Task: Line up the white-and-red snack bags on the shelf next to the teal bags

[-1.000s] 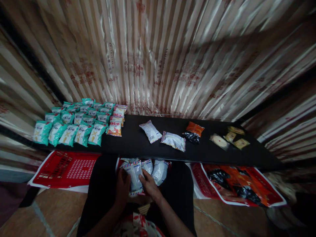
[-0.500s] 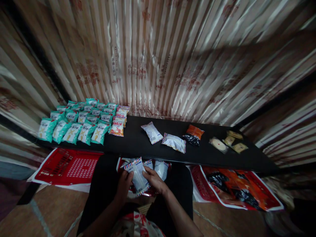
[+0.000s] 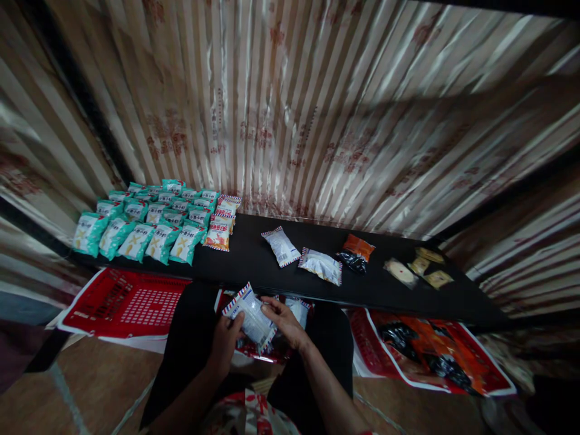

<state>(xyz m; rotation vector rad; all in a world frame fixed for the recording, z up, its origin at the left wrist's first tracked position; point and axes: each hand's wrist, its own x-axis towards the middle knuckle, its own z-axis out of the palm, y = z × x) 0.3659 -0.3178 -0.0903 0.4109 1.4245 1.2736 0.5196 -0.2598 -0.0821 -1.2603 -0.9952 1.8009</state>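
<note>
A white snack bag (image 3: 254, 319) with red-and-blue striped ends is held between my two hands above my lap, its printed back facing up. My left hand (image 3: 228, 339) pinches its left edge, thumb on top. At its right edge, my right hand (image 3: 286, 323) grips with bent fingers. Below the bag, between my knees, a red basket (image 3: 263, 359) is partly hidden; another white snack bag (image 3: 299, 310) shows in it beside my right hand. On the black bench ahead lie two similar white bags, one flat (image 3: 281, 246) and one more to the right (image 3: 321, 266).
Several teal snack bags (image 3: 136, 241) stand in rows on the bench's (image 3: 244, 266) left, beside orange-and-white bags (image 3: 218, 233). Rightward lie an orange-and-black packet (image 3: 357, 252), a round pale item (image 3: 401, 272) and gold packets (image 3: 438, 278). Red baskets (image 3: 181, 296) flank my knees; the right one holds orange-and-black packets (image 3: 441, 347).
The held bag has shifted slightly up and left and tilted more. My right hand's fingers have moved up along its right edge. The view has shifted a little.
</note>
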